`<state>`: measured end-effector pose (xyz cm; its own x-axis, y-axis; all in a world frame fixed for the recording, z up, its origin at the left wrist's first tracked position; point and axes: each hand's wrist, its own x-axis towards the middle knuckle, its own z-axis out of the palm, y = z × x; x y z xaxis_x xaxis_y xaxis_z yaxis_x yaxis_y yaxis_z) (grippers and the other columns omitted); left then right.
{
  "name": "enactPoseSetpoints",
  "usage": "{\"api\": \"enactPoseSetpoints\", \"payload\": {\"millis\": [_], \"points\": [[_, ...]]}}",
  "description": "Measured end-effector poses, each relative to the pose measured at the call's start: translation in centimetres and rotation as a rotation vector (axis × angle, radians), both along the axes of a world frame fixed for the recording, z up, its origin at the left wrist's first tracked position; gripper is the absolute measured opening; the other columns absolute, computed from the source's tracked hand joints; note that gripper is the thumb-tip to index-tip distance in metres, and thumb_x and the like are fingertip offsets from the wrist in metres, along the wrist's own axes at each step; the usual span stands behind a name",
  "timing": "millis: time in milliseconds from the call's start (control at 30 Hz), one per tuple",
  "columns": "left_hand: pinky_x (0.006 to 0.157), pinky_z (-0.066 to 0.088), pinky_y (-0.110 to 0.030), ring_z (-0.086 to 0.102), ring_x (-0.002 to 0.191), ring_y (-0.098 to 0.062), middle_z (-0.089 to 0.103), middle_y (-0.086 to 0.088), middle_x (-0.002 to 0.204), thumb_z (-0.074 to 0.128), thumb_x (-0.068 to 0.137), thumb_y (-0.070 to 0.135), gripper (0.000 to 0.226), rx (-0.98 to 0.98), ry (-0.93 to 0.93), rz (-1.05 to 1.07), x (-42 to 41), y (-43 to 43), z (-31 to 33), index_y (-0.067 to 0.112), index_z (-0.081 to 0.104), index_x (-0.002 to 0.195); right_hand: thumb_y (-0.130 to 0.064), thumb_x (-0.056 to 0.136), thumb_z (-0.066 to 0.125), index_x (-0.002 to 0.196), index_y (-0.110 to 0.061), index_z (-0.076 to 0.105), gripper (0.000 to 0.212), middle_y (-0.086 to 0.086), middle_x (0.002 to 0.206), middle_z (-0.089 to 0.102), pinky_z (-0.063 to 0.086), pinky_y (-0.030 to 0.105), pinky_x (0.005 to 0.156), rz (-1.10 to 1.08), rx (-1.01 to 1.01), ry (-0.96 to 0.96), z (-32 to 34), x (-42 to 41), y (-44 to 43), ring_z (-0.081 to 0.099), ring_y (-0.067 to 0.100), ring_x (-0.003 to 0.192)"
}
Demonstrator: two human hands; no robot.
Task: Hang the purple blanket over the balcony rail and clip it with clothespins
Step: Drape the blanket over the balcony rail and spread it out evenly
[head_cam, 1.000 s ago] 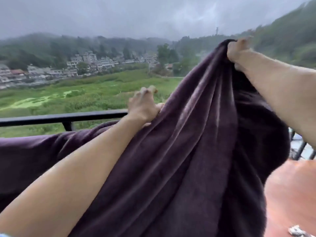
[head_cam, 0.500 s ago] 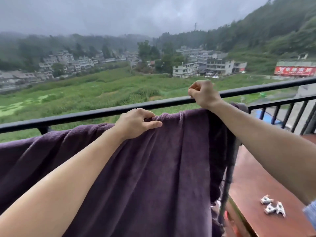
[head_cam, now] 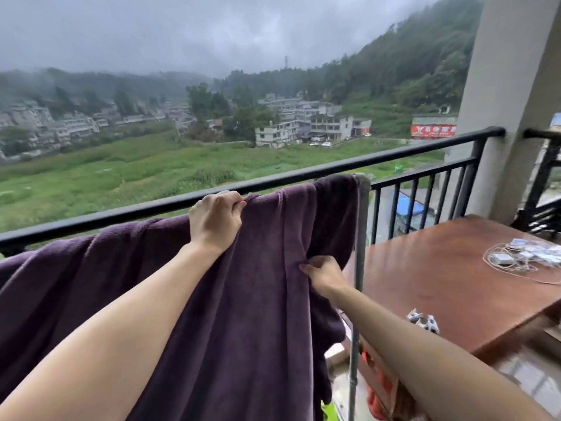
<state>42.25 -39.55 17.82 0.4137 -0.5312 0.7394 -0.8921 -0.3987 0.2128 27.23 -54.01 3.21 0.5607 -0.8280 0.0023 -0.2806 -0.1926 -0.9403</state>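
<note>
Beyond the balcony rail (head_cam: 303, 174), the purple blanket (head_cam: 243, 299) now hangs draped; left hand (head_cam: 215, 220) clenches its top fold, right hand (head_cam: 324, 273) has dropped to pinch its edge; clothespins (head_cam: 423, 320) wait on the bench (head_cam: 440, 293).

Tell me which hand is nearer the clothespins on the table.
Right. The right hand pinches the blanket just left of the clothespins; the left hand grips its top edge, farther left.

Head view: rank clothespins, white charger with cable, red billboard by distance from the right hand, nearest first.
From the right hand, which pinches the purple blanket:
1. Clothespins, near edge of the wooden table, to its right.
2. White charger with cable, far right on the table.
3. Red billboard, across the field, beyond the balcony rail.
</note>
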Motion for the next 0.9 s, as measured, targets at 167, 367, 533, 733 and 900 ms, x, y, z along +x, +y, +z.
{"api": "enactPoseSetpoints", "payload": {"millis": [167, 367, 533, 733, 900], "points": [[0.073, 0.045, -0.042, 0.061, 0.091, -0.042, 0.068, -0.02, 0.098, 0.051, 0.095, 0.022, 0.02, -0.108, 0.105, 0.1, 1.7, 0.4, 1.9, 0.006, 0.063, 0.096, -0.018, 0.095, 0.053, 0.069, -0.007, 0.057, 0.028, 0.002, 0.063, 0.05, 0.036, 0.03, 0.054, -0.146, -0.153, -0.339, 7.9, -1.9, -1.9, 0.044, 0.012, 0.06], [0.078, 0.042, -0.044, 0.057, 0.1, -0.044, 0.066, -0.026, 0.104, 0.045, 0.097, 0.021, 0.022, -0.339, 0.215, 0.248, 5.3, -0.8, 8.9, 0.004, 0.059, 0.1, -0.017, 0.096, 0.045, 0.056, -0.018, 0.034, 0.041, -0.005, 0.055, 0.034, 0.028, 0.029, 0.051, -0.26, -0.544, -0.356, 23.1, 0.3, -9.6, 0.036, 0.013, 0.056], [0.078, 0.044, -0.037, 0.061, 0.098, -0.035, 0.069, -0.015, 0.1, 0.051, 0.093, 0.023, 0.017, -0.295, 0.192, 0.221, 6.0, -3.7, 10.7, 0.012, 0.063, 0.094, -0.013, 0.098, 0.034, 0.069, -0.012, 0.042, 0.03, 0.016, 0.082, 0.052, 0.038, 0.03, 0.064, -0.428, -0.589, -0.353, 32.5, 5.3, -15.5, 0.051, 0.017, 0.085], [0.064, 0.045, -0.035, 0.061, 0.076, -0.022, 0.059, 0.006, 0.071, 0.045, 0.09, 0.061, 0.044, 0.338, 0.179, -0.102, 2.1, -4.0, 4.7, 0.024, 0.055, 0.069, -0.025, 0.092, 0.032, 0.126, 0.013, 0.051, 0.055, 0.027, 0.136, 0.051, 0.04, 0.04, 0.105, -0.262, -0.757, 0.271, 29.0, 12.3, -19.2, 0.049, 0.037, 0.126], [0.077, 0.048, -0.038, 0.062, 0.096, -0.024, 0.07, 0.001, 0.096, 0.036, 0.091, 0.062, 0.05, 0.442, 0.138, -0.075, 3.2, -3.8, 2.5, 0.024, 0.067, 0.096, -0.014, 0.08, 0.072, 0.101, 0.004, 0.07, 0.028, 0.013, 0.097, 0.068, 0.047, 0.031, 0.071, 0.205, -0.693, 0.838, 21.2, 13.6, -16.8, 0.062, 0.025, 0.086]]}}
